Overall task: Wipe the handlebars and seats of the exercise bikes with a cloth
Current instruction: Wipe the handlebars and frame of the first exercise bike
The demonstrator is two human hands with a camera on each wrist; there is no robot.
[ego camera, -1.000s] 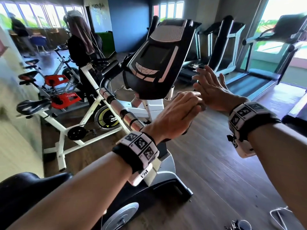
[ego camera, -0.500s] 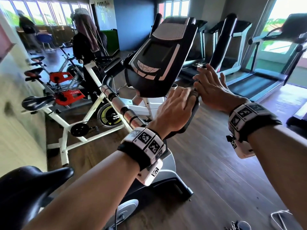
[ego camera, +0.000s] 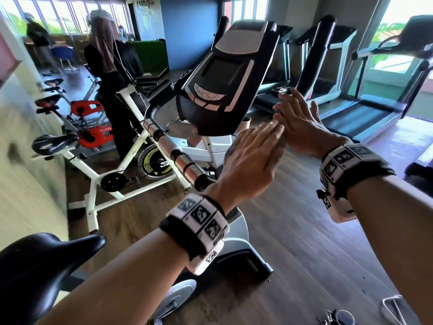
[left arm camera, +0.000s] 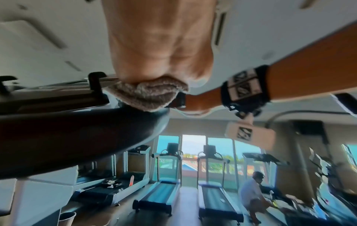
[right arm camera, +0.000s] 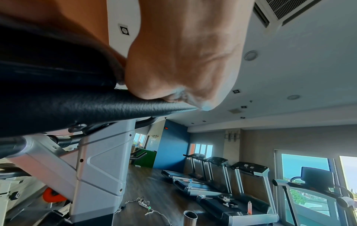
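Observation:
I stand at an exercise bike with a black console (ego camera: 229,78) and a black seat (ego camera: 35,270) at the lower left. Its left handlebar (ego camera: 173,151), with silver sensor sleeves, is untouched. My left hand (ego camera: 257,146) lies over the right handlebar (left arm camera: 77,137) with straight fingers and presses a grey-brown cloth (left arm camera: 148,94) onto it under the palm. Just ahead of it, my right hand (ego camera: 297,120) rests on the same black bar (right arm camera: 96,105), fingers spread and straight. In the head view both hands hide that bar and the cloth.
A white spin bike (ego camera: 112,174) and red bikes stand to the left, with a person (ego camera: 110,66) beside them. Treadmills (ego camera: 351,113) line the right side. A power strip (right arm camera: 144,204) and a metal cup (right arm camera: 190,218) are on the wooden floor.
My left hand has slid forward along the right handlebar up to the right hand, and its fingers have gone from curled round the bar to straight. The right hand has barely moved.

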